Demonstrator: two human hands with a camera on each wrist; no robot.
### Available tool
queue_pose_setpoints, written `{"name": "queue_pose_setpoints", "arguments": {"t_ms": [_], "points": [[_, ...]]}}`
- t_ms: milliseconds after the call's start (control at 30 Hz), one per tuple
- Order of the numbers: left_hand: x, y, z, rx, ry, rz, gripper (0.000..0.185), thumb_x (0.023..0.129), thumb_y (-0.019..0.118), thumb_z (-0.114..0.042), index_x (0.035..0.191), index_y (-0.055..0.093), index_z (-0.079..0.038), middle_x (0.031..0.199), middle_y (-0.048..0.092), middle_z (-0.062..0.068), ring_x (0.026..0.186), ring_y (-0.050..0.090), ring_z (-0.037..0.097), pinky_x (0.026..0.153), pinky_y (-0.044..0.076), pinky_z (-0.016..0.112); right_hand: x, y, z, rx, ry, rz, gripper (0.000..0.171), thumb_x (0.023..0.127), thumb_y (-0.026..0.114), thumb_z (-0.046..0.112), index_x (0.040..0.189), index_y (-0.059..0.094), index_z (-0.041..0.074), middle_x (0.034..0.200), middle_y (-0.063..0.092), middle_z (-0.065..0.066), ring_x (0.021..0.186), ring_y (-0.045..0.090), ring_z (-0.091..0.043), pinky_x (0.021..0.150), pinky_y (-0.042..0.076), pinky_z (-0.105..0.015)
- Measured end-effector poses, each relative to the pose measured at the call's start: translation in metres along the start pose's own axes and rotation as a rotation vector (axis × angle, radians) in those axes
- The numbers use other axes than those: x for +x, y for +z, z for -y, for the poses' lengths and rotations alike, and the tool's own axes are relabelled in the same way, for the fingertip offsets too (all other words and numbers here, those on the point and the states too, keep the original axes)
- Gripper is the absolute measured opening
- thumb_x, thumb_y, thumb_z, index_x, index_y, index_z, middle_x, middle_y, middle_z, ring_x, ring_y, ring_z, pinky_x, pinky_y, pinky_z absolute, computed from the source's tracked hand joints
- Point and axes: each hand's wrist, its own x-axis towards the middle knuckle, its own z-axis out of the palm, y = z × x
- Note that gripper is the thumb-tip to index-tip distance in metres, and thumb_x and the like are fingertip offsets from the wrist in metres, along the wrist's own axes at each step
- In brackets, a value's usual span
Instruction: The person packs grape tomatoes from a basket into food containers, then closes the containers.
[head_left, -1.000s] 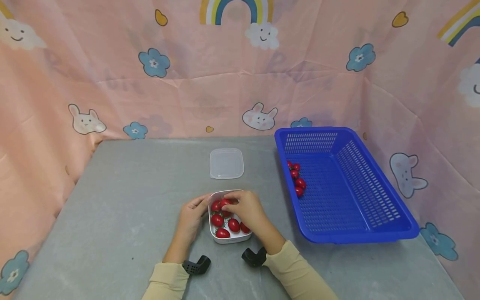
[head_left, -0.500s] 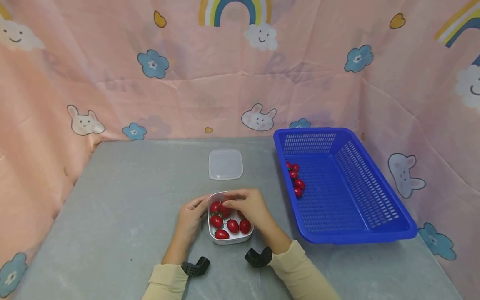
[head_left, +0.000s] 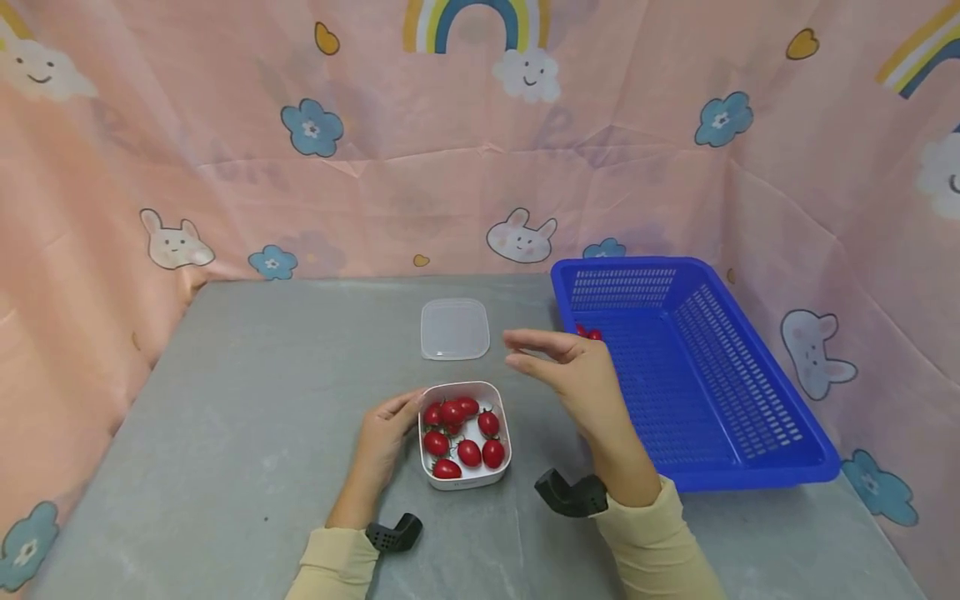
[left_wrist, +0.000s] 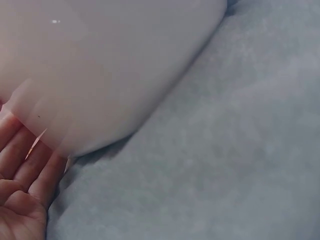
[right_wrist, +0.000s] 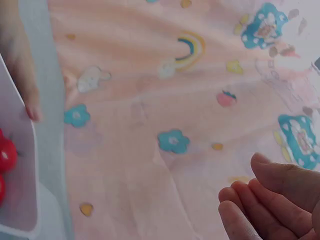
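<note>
Touching a squarish white box (head_left: 471,482) of glossy tomatoes (head_left: 468,452), the left hand (head_left: 382,437) lies straight-fingered at left — right hand (head_left: 583,379) spread.

pink rainbow-print curtain (head_left: 405,183), grey tabletop (head_left: 255,408)

The right grip (head_left: 581,383) has moved away from the white container (head_left: 468,482) toward the blue basket (head_left: 690,375).

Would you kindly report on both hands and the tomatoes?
Left hand against white box; right hand empty, near blue basket. Tomatoes in box and basket. Nothing visibly blocking the box's open top.
</note>
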Motion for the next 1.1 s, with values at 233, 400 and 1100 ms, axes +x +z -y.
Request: {"name": "queue_pose_setpoints", "arguments": {"t_ms": [233, 400, 1100], "points": [[0.001, 0.001, 0.000, -0.028, 0.012, -0.004, 0.036, 0.094, 0.068, -0.015, 0.118, 0.066, 0.012, 0.096, 0.076, -0.009, 0.092, 0.069, 0.000, 0.084, 0.055, 0.019, 0.008, -0.041, 0.010, -0.061, -0.011, -0.081, 0.037, 0.087, 0.078, 0.026, 0.120, 0.073, 0.011, 0.107, 0.076, 0.012, 0.096, 0.065, 0.001, 0.077, 0.053, -0.013], [0.000, 0.002, -0.001, -0.021, 0.005, -0.006, 0.037, 0.094, 0.068, -0.016, 0.118, 0.066, 0.012, 0.097, 0.076, -0.008, 0.092, 0.068, -0.001, 0.085, 0.055, 0.018, 0.022, -0.065, 0.009, -0.094, -0.011, -0.110, 0.041, 0.088, 0.076, 0.028, 0.124, 0.070, 0.007, 0.097, 0.073, 0.023, 0.104, 0.065, 0.001, 0.105, 0.049, -0.031], [0.000, 0.002, 0.001, -0.007, 0.006, -0.011, 0.036, 0.094, 0.069, -0.018, 0.116, 0.068, 0.010, 0.095, 0.076, -0.009, 0.093, 0.069, 0.001, 0.085, 0.055, 0.019, 0.102, -0.123, -0.059, -0.208, 0.207, -0.004, 0.054, 0.094, 0.069, 0.034, 0.136, 0.059, 0.002, 0.119, 0.070, 0.009, 0.099, 0.065, 0.004, 0.116, 0.037, -0.043]]}}
